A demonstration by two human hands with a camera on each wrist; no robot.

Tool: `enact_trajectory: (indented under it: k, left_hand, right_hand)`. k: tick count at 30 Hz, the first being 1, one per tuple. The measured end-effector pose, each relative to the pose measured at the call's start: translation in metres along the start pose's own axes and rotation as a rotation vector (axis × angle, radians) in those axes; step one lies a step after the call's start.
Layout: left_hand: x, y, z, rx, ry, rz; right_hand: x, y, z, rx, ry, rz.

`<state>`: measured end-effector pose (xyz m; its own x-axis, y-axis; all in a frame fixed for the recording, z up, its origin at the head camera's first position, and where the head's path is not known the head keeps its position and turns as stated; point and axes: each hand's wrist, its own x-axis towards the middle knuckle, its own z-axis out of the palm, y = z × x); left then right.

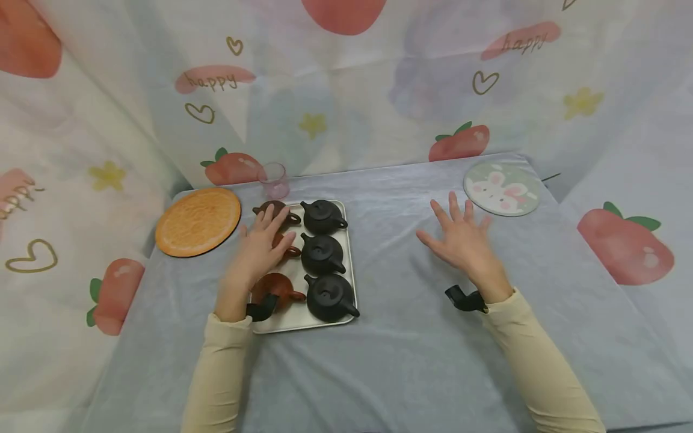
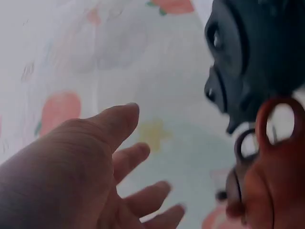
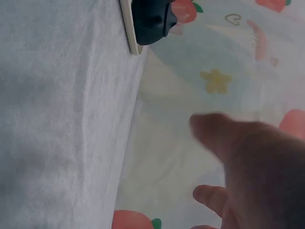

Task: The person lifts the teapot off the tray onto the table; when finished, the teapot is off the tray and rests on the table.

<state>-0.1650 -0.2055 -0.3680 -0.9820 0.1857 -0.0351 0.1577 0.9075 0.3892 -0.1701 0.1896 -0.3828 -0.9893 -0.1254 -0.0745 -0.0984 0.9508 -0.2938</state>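
Note:
A pale rectangular tray (image 1: 303, 325) carries two columns of small teapots. Three black teapots, the nearest (image 1: 330, 297) among them, fill its right side. On the left side sit brown ones: a reddish-brown teapot (image 1: 275, 287) in front, another partly hidden in the middle, and a dark brown teapot (image 1: 271, 208) at the back. My left hand (image 1: 257, 252) hovers over the left column, fingers spread and holding nothing; its wrist overlaps the front brown teapot in the head view. Out to the right, my right hand (image 1: 464, 240) is raised above the cloth with fingers spread, grasping nothing.
An orange-patterned round mat (image 1: 198, 222) lies left of the tray. Behind the tray stands a pinkish clear cup (image 1: 275, 181). A round rabbit-print mat (image 1: 502, 189) lies at the back right. Grey-blue cloth (image 1: 400, 361) covers the table, with a printed curtain (image 1: 357, 108) behind.

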Motion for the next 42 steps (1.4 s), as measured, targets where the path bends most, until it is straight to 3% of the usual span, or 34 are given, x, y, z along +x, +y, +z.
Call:
enact_trajectory:
  k: [3, 7, 13, 17, 22, 26, 36, 42]
  left_hand:
    - [-0.002, -0.018, -0.007, -0.05, 0.034, -0.017]
    - [-0.004, -0.056, -0.009, -0.09, 0.03, -0.079]
    - [-0.019, -0.112, 0.009, -0.181, -0.067, -0.164]
    - [-0.025, -0.134, 0.026, -0.232, -0.122, -0.171]
    - [-0.025, -0.14, 0.044, -0.313, -0.193, -0.13]
    - [-0.024, -0.139, 0.05, -0.346, -0.205, -0.082]
    - [-0.025, -0.142, 0.052, -0.307, -0.194, -0.08]
    - [-0.023, -0.14, 0.054, -0.301, -0.19, -0.08]
  right_hand:
    - [0.001, 0.003, 0.004, -0.007, 0.004, -0.025]
    - [0.005, 0.006, 0.013, 0.018, 0.012, -0.032]
    - [0.019, -0.007, 0.029, 0.064, -0.025, -0.065]
    - [0.027, -0.02, 0.036, 0.099, -0.057, -0.099]
    - [0.036, -0.032, 0.045, 0.136, -0.083, -0.125]
    - [0.047, -0.043, 0.052, 0.188, -0.087, -0.171]
    - [0.076, -0.083, 0.071, 0.303, -0.089, -0.274]
    - [0.092, -0.103, 0.077, 0.374, -0.186, -0.278]
